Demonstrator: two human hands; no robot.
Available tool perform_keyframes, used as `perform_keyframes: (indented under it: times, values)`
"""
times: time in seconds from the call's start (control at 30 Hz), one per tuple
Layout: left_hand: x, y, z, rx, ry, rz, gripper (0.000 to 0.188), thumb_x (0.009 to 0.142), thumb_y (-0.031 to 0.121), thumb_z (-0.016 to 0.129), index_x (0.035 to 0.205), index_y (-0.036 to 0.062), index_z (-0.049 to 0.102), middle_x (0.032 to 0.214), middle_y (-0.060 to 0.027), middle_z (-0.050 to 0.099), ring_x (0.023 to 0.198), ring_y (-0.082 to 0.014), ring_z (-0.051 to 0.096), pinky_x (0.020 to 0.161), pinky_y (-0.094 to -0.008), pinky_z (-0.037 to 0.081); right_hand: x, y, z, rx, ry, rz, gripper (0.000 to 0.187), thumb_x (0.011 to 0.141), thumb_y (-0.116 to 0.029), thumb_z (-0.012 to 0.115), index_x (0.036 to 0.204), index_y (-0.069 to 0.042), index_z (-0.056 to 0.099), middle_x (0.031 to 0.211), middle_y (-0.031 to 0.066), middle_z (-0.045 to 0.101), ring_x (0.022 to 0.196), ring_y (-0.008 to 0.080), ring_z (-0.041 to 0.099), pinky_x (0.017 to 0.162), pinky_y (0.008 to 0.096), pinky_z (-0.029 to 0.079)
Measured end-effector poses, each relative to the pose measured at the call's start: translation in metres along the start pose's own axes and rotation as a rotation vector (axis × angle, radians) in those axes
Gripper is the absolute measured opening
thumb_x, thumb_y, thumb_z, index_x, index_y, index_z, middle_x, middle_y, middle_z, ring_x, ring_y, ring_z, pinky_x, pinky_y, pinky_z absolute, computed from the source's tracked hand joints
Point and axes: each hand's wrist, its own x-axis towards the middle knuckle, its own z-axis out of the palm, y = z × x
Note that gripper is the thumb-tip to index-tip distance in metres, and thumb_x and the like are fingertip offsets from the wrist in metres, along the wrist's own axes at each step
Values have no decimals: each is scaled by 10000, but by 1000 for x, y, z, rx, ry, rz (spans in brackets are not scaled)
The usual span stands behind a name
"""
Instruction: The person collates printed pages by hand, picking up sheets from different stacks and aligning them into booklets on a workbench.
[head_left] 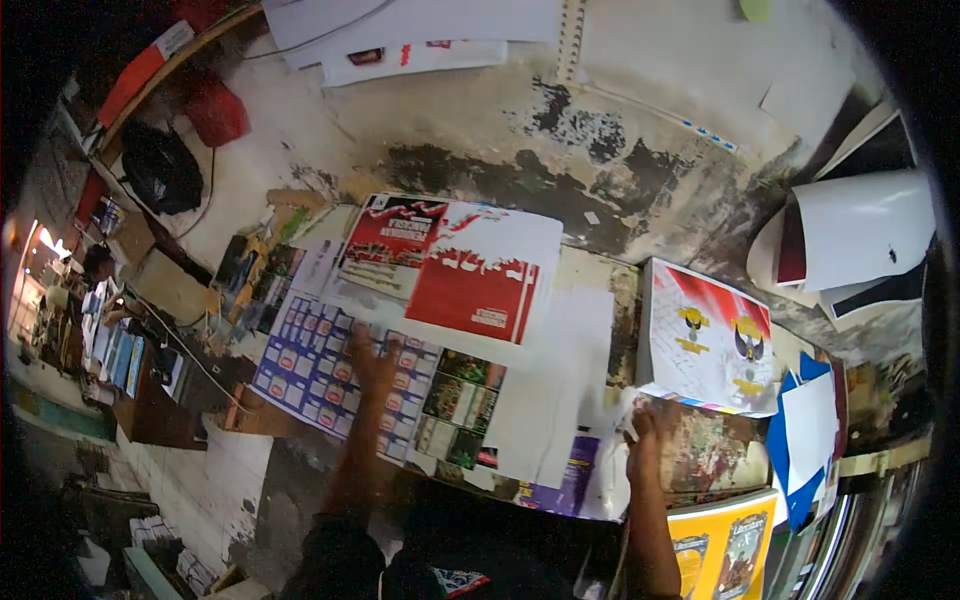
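My left hand [374, 368] reaches over a printed sheet [310, 365] with rows of small blue and white labels, its fingers apart and touching or just above it. My right hand [652, 430] is at the table's right part, its fingers curled beside a crumpled white piece [608, 468]. Whether it grips that piece is hard to make out. Between my hands lie a large white sheet [545, 395], a dark sheet with pictures [462, 405] and a purple printed sheet [572, 470]. Beyond them sits a red and white printed cover [475, 275].
A thick stack of red and white printed sheets with bird emblems [715, 340] stands to the right. Nearer is a yellow book cover [725, 545]. Blue and white sheets [802, 430] lie at the far right. A stained wall [480, 150] rises behind. A black bag [160, 168] hangs at the left.
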Motion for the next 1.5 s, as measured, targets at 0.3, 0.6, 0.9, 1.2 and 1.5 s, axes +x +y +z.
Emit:
perform_keyframes:
  times: [0.3,0.6,0.9,1.2,1.5]
  values:
    - [190,-172,-28,-500,-727,-336,963,801,495,788,1461,-50,347,1376,-280,503,1243,-400,528,1010,-474,456,64,25,236,-300,-49,37,761,915,-491,580,1454,13,396,1472,231,427,1357,313,412,1093,476,344]
    - [172,-133,29,-378,-838,-265,905,752,531,817,1364,-24,448,1221,-221,628,1098,-328,632,910,-408,512,77,33,237,-328,-1,133,594,850,-575,623,1248,-135,606,1227,112,603,1118,258,550,940,456,431]
    - [199,-107,3,-464,-1007,-590,858,775,620,724,1319,-15,532,1234,-192,624,1142,-301,586,957,-434,451,79,-29,279,-210,-124,159,744,941,-689,427,1489,-186,450,1376,92,590,899,181,617,728,319,476]
    - [197,-113,10,-458,-971,-511,774,803,627,673,1280,22,602,1208,-193,646,1094,-311,607,938,-425,463,80,-28,278,-360,-75,361,903,825,-803,450,1528,-239,387,1448,53,532,1223,265,507,996,454,320]
    - [194,-117,17,-546,-1002,-504,725,797,537,720,1298,26,608,1232,-185,657,1122,-304,618,961,-408,462,79,-12,263,-382,-118,239,896,828,-828,462,1474,-206,478,1256,50,657,962,176,585,783,369,412]
